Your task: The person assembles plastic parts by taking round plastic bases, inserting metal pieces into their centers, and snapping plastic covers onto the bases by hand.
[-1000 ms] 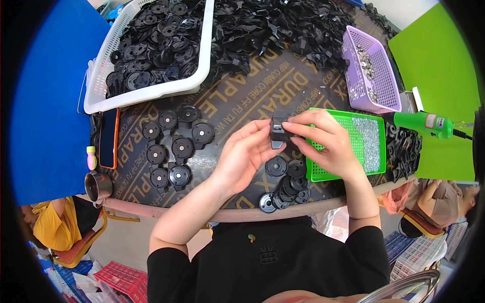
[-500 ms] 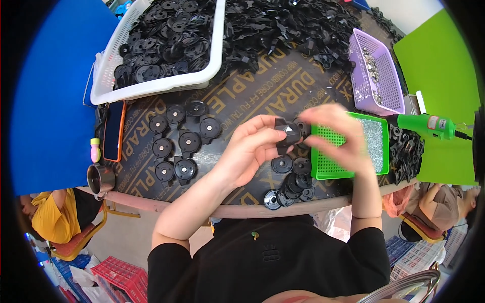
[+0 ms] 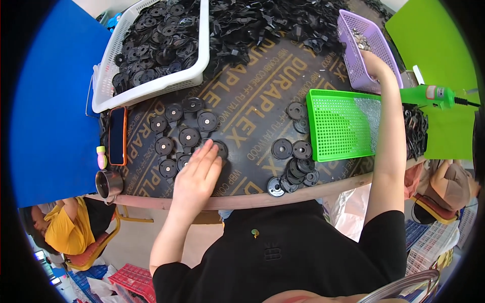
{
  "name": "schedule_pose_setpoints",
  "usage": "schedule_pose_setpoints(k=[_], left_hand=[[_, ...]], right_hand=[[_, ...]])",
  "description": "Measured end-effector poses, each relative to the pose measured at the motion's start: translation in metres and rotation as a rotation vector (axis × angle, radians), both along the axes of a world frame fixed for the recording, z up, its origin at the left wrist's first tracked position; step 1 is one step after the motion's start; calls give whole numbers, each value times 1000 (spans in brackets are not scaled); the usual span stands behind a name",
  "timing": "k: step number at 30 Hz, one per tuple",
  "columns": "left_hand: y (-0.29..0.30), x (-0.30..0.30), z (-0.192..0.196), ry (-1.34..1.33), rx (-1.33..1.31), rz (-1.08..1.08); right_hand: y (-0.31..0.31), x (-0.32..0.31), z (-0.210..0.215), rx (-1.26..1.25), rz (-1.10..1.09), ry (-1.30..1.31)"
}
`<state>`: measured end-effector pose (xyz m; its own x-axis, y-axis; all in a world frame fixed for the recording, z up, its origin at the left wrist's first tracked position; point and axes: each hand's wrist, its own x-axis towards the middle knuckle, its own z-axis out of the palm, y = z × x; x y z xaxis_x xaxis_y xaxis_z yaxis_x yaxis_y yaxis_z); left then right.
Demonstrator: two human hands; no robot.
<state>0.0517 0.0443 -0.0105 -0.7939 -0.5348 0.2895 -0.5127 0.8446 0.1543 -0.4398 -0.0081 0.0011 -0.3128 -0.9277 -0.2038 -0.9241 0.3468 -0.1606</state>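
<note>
My left hand lies flat, fingers spread, on a black round disc at the near edge of a group of several black discs with metal centres. My right hand reaches far to the right into a purple basket of small metal parts; its fingers are partly hidden by the basket wall. A second cluster of black discs lies by the table's front edge, next to a green tray.
A white basket full of black discs stands at the back left, a heap of black parts behind. A phone, a metal cup and a green power screwdriver lie around. Another person in yellow sits lower left.
Both hands were together holding a black part over the table middle. Now the left hand has gone down to the discs on the left and the right hand has reached out to the purple basket.
</note>
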Motion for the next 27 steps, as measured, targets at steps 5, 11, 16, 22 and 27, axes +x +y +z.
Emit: schedule_pose_setpoints(k=[5,11,16,22,27], left_hand=[[0,-5,5,-8,46,37],[5,-60,8,-31,131,-303],[1,-90,-12,-78,35,-355],[-14,-99,0,706,1274,170],[-34,-105,14,1115,1947,199]], right_hand=[[2,-17,-21,-148,-95,66],[5,23,3,-232,-83,337],[12,24,6,-383,-220,334],[23,76,40,-856,-141,170],[50,184,32,-787,486,-452]])
